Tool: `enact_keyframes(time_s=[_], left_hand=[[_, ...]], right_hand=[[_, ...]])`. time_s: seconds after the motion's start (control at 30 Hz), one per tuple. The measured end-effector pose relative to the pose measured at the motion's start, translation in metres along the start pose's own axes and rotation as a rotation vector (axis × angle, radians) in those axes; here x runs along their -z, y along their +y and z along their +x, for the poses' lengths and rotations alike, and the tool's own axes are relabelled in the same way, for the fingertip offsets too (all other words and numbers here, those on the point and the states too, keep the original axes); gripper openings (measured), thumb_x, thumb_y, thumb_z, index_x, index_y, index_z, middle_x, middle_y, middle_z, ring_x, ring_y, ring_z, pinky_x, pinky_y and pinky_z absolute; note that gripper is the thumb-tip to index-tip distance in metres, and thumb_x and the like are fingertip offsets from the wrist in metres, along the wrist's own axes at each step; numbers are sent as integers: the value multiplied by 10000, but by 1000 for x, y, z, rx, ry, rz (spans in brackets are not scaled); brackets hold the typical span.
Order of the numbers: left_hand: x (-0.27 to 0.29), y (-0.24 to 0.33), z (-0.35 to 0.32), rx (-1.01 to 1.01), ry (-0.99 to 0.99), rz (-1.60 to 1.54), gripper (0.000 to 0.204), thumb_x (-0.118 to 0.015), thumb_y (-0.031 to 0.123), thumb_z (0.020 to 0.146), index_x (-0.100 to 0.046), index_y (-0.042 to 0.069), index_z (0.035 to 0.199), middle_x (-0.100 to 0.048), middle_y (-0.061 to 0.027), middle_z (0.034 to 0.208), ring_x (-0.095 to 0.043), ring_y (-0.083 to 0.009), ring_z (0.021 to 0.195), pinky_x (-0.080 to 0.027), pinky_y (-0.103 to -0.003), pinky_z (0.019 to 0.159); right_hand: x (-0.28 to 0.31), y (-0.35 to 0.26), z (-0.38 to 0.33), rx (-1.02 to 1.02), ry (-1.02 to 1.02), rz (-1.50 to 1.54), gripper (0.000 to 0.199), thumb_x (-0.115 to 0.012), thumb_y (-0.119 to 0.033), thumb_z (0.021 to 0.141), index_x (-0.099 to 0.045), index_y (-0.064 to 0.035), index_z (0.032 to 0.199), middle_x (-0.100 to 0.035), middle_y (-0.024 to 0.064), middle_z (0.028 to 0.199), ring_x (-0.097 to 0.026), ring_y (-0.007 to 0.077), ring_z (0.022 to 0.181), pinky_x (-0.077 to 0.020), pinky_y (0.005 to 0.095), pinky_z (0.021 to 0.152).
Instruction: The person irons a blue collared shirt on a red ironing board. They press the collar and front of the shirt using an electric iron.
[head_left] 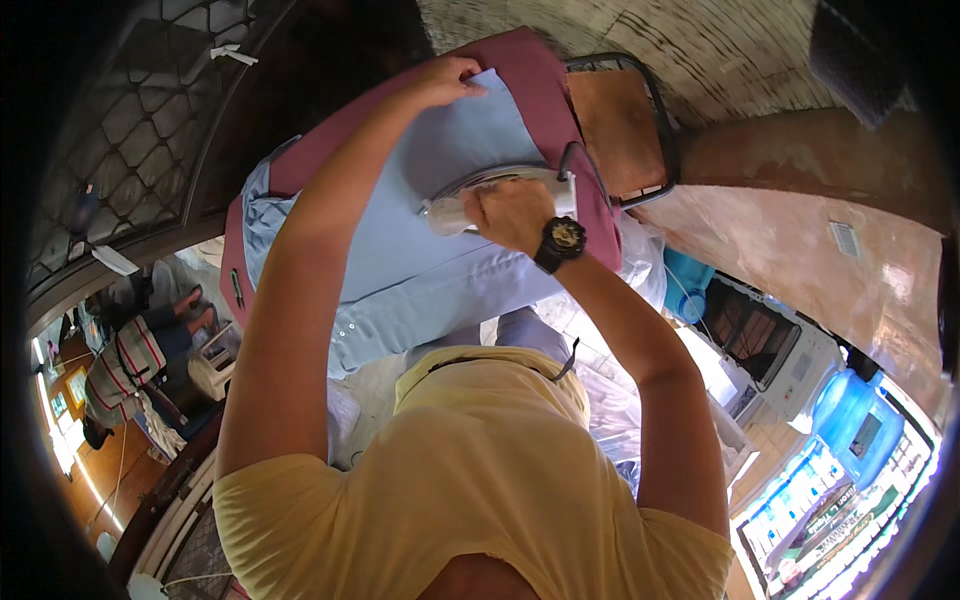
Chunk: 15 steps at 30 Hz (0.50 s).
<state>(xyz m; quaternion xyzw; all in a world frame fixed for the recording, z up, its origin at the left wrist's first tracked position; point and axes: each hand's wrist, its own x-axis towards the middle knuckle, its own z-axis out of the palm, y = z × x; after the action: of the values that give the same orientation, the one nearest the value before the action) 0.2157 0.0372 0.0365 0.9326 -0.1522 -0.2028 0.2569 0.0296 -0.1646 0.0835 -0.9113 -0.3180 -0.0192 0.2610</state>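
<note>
Ironing board (585, 180): maroon padded top, stretching away from the person.
Shirt (420, 240): light blue, spread flat over the board, its buttoned edge hanging off the near side.
Iron rest (620, 125): a brown plate in a dark wire frame at the board's far end.
Iron (495, 195): white and grey, standing on the shirt.
Right hand (515, 215): wrapped tight round the iron's handle, a black watch at the wrist.
Left hand (445, 80): fingers pressed flat on the shirt's far edge, well apart from the right.

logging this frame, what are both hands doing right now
left hand: flat, fingers pressing down on the blue shirt, holding nothing.
right hand: closed around the handle of the iron on the shirt.
</note>
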Motion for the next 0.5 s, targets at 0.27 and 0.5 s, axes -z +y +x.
enact_keyframes(time_s=[0.27, 0.5], left_hand=[[-9, -16, -13, -56, 149, -154, 395, -728, 407, 868, -636, 101, 1100, -685, -136, 1020, -640, -291, 950, -487, -412, 800], [-5, -20, -22, -15, 205, -23, 329, -743, 349, 860, -683, 125, 1093, -701, -102, 962, -667, -273, 898, -508, -378, 812]], right_hand=[[42, 42, -4, 22, -127, -245, 295, -553, -333, 857, -731, -146, 715, -682, 113, 643, -684, 283, 574, -548, 449, 534], [7, 3, 7, 92, -97, -132, 565, -470, -537, 951, -713, -112, 668, -660, 149, 600, -680, 317, 565, -544, 457, 530]])
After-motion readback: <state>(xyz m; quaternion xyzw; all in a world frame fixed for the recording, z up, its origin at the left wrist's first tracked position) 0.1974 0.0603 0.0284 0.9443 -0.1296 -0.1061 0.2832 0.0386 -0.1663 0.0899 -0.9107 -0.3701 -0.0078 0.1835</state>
